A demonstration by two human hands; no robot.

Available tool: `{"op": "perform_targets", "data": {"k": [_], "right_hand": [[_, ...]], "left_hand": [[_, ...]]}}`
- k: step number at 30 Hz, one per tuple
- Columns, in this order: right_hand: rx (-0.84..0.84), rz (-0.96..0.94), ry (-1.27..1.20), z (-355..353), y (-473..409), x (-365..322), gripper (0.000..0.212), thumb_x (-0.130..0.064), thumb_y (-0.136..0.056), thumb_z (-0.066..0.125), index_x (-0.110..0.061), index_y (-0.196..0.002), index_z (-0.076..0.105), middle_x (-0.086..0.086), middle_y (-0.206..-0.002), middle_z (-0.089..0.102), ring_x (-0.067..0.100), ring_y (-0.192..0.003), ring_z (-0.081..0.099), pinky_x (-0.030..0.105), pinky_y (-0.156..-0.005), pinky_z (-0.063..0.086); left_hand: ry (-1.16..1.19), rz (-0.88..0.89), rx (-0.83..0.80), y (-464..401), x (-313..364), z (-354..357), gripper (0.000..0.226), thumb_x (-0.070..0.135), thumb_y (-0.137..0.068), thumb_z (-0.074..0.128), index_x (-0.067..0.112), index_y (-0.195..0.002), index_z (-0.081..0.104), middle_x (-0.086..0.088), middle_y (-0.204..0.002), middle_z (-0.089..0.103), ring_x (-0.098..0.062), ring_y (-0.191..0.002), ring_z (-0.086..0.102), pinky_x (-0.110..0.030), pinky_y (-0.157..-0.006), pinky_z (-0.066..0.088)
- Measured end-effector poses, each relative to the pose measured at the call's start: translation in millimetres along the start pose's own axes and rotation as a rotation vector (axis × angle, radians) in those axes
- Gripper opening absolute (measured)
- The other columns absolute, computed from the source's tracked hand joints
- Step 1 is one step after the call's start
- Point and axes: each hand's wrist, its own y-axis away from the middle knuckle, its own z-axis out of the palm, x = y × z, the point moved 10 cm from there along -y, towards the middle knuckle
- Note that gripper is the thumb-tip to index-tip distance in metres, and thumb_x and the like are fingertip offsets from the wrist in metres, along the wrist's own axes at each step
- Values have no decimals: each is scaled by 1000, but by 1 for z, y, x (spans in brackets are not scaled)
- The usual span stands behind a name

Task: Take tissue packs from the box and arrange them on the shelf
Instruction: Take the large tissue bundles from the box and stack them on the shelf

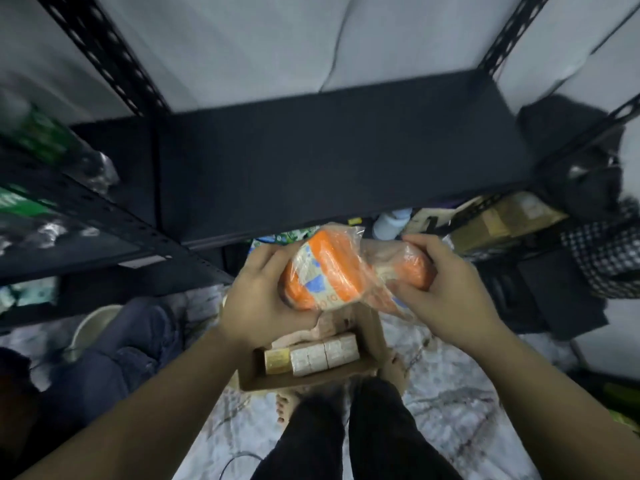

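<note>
My left hand (266,299) grips an orange tissue pack (322,271) wrapped in clear plastic, held above the cardboard box (311,379). My right hand (446,292) grips a second orange tissue pack (412,271) in the same crinkled wrap, just to the right of the first. Both packs hang just below the front edge of the dark shelf board (339,154), which lies bare. Several pale packs (322,355) lie in a row inside the box on the floor.
Black perforated shelf posts (104,53) rise at left and right. Green-labelled bottles (45,140) sit on the left rack. Cartons (498,216) and a white jar (391,223) fill the lower shelf. Dark cloth (588,157) hangs at right; my legs (346,427) stand behind the box.
</note>
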Motion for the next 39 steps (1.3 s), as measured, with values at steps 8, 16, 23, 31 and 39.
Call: {"op": "perform_targets", "data": {"k": [8, 16, 23, 31, 39], "right_hand": [[136, -287, -8, -149, 44, -151, 71, -32, -65, 89, -39, -130, 63, -24, -113, 68, -8, -101, 64, 11, -80, 50], [209, -508, -39, -275, 89, -265, 54, -27, -73, 87, -51, -115, 64, -15, -102, 72, 6, -90, 73, 38, -73, 64], [281, -652, -103, -355, 116, -330, 48, -22, -70, 90, -39, -108, 68, -13, -99, 74, 9, -85, 75, 38, -69, 64], [330, -727, -217, -415, 132, -372, 47, -26, -64, 95, -31, -104, 70, -7, -97, 77, 13, -84, 77, 36, -68, 65], [448, -789, -316, -476, 139, -407, 55, -40, -54, 90, -29, -104, 70, -1, -95, 78, 19, -81, 79, 44, -66, 65]], "left_hand": [[46, 186, 187, -12, 162, -154, 95, 50, -59, 90, 27, -143, 54, 15, -122, 52, -13, -113, 59, -26, -91, 52], [-26, 399, 395, -14, 306, -286, 91, 48, -55, 85, 25, -139, 58, 10, -120, 60, -4, -115, 58, -9, -93, 41], [-143, 496, 486, -14, 396, -358, 89, 55, -54, 84, 38, -137, 57, 17, -117, 55, -6, -113, 59, -12, -90, 45], [-322, 613, 552, -21, 473, -417, 87, 62, -55, 84, 44, -135, 54, 21, -112, 52, 0, -109, 56, -22, -92, 48], [-439, 636, 582, -51, 518, -463, 89, 61, -57, 84, 46, -138, 50, 21, -114, 49, -4, -111, 54, -30, -94, 52]]}}
